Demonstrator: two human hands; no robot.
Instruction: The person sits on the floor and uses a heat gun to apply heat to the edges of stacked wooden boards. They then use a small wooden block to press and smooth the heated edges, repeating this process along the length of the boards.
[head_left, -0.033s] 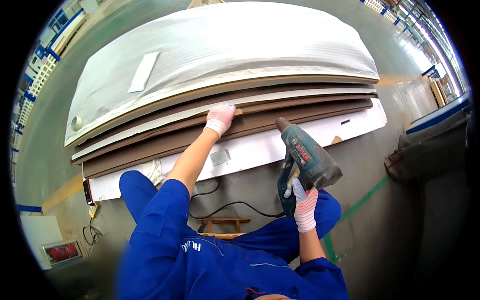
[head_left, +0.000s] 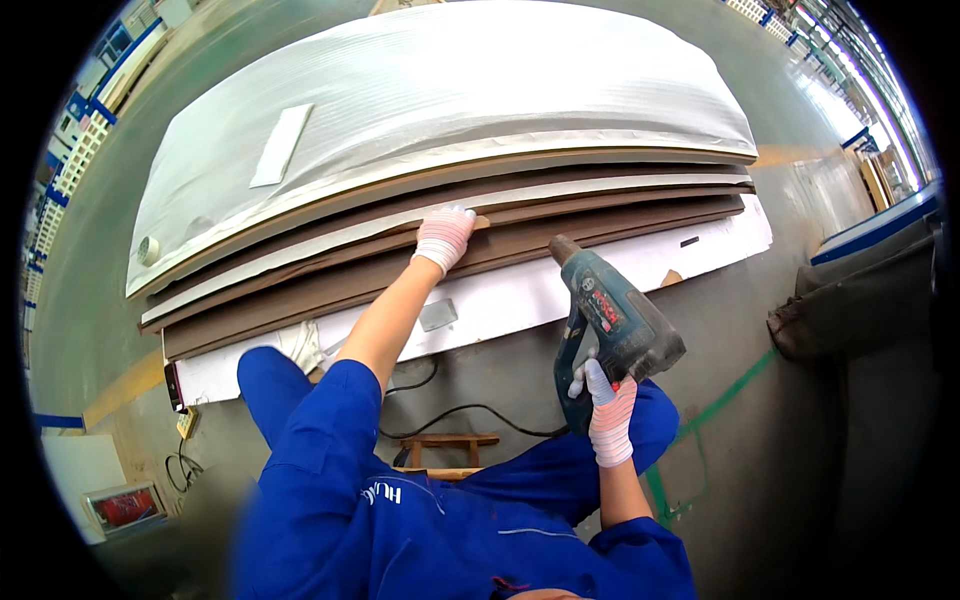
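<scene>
My left hand point(head_left: 445, 238), in a white and pink striped glove, is closed at the edge of a brown panel point(head_left: 600, 212) in a stack. A small flat tan piece point(head_left: 482, 222) juts out from its fingers against the panel edge. With my right hand point(head_left: 611, 420), gloved alike, I grip the handle of a dark teal heat gun point(head_left: 615, 308). The gun's nozzle points up and left at the stack, apart from it. White foam sheet point(head_left: 480, 80) covers the top panel, and a lighter foam strip runs between the lower panels.
Beneath the stack lies a white board point(head_left: 520, 300) with a grey metal plate point(head_left: 438, 314) on it. A tape roll point(head_left: 149, 250) and a white strip point(head_left: 281, 146) rest on the foam. A black cable point(head_left: 470, 408) crosses the floor near a wooden stool point(head_left: 455, 440). Dark covered bulk point(head_left: 860, 290) stands right.
My left hand and the tan piece have slid very slightly right along the panel edge. The heat gun stays nearly where it was.
</scene>
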